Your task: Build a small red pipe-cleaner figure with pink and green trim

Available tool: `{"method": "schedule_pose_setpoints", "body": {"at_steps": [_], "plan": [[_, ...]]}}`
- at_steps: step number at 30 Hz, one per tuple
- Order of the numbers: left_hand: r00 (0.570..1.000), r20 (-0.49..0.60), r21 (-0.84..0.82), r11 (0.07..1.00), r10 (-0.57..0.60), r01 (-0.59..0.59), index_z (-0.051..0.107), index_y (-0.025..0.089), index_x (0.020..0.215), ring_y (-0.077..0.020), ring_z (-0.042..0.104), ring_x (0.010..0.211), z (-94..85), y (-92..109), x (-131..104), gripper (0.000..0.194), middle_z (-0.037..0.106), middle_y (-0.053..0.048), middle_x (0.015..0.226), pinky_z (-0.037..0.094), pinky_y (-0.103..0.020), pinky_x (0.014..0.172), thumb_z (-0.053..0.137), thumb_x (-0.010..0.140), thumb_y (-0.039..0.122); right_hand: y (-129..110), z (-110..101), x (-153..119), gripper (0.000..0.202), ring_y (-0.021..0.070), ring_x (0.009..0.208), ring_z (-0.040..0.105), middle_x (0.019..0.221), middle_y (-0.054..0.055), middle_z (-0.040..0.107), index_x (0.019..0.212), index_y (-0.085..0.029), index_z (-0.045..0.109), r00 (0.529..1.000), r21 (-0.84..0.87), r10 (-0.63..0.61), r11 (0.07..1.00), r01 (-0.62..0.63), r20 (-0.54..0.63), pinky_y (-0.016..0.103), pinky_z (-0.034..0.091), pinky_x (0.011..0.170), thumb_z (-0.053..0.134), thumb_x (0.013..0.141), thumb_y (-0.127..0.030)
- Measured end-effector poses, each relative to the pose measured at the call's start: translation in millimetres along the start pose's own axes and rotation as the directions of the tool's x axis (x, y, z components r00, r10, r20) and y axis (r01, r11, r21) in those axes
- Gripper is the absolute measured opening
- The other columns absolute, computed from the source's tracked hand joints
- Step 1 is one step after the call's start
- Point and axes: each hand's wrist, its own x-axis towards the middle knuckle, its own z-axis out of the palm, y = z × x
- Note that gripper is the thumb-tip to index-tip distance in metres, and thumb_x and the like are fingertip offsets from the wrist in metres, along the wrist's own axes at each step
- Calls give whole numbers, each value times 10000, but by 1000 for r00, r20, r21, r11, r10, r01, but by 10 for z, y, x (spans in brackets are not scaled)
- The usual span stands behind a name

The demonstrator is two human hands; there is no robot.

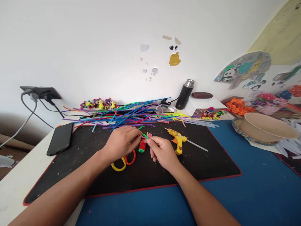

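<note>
Both hands meet above the black mat, pinching a short green pipe cleaner between them. My left hand has its fingertips closed at one end. Thumb and forefinger of my right hand close on the other end. Just beneath, on the mat, lies a small red figure-like piece with a green base. A pink round bit shows behind the fingers. Scissors with yellow and red handles lie partly under my left hand, their blades hidden. Right of my hands rests a yellow glue gun with a clear stick in it.
Many coloured pipe cleaners are heaped along the wall. Beyond them stand small finished figures and a black thermos. A phone lies left; a beige bowl sits right, near orange pipe-cleaner flowers.
</note>
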Motion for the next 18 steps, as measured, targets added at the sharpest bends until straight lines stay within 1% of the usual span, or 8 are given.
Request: {"method": "schedule_pose_setpoints", "body": {"at_steps": [2,5,8,11,13,15,17,18], "plan": [[1000,-12,-9,1000,-7,7,702,191,922,-179,650,692,8,2,0,191,745,-51,794,433,-292,662,529,1001,209,6,10,1,345,97,400,504,525,-57,571,976,-181,744,1000,-2,15,1000,-15,5,219,403,463,539,1033,-452],[999,-20,-36,998,-43,42,702,196,915,-169,647,680,16,9,1,183,744,-46,789,437,-279,649,536,991,211,14,16,4,348,98,397,508,520,-56,574,1000,-176,753,1000,-7,18,1000,-18,9,218,405,463,539,1033,-449],[995,-40,-57,995,-87,85,702,201,903,-165,644,670,37,30,-5,177,740,-38,769,436,-274,644,544,981,219,10,15,2,348,98,392,501,512,-59,569,1000,-178,751,1000,0,19,1000,-19,12,218,402,460,543,1031,-455],[985,-54,-60,985,-166,163,699,213,857,-168,639,654,86,78,-23,191,732,-30,731,427,-278,640,553,972,255,0,18,-4,345,96,387,491,507,-62,561,954,-183,737,1000,2,15,1000,-15,17,219,392,456,546,1028,-460],[967,-50,-88,965,-250,245,692,217,830,-166,635,641,121,121,-35,187,725,-24,712,413,-273,624,567,956,276,-3,23,-7,355,96,386,490,504,-62,559,901,-187,716,1000,1,8,1000,-8,21,220,388,457,540,1030,-468],[934,-19,-173,921,-357,349,683,218,822,-156,625,623,137,156,-36,177,712,-10,695,406,-259,606,577,943,291,-3,24,-7,368,96,385,488,501,-61,558,858,-190,694,1000,1,4,1000,-4,23,222,387,459,538,1029,-476],[900,56,-297,853,-432,428,684,215,839,-147,609,608,117,163,-19,185,698,3,683,409,-245,593,578,949,318,-3,17,-4,363,96,381,482,500,-63,556,873,-188,700,1000,3,7,1000,-7,21,223,387,458,544,1025,-479],[891,105,-363,818,-441,447,691,212,858,-147,609,616,93,150,-4,199,700,4,695,419,-241,596,576,959,339,-4,10,-1,360,97,382,483,501,-63,556,898,-185,712,1000,5,11,1000,-11,17,224,389,457,547,1023,-479]]}}
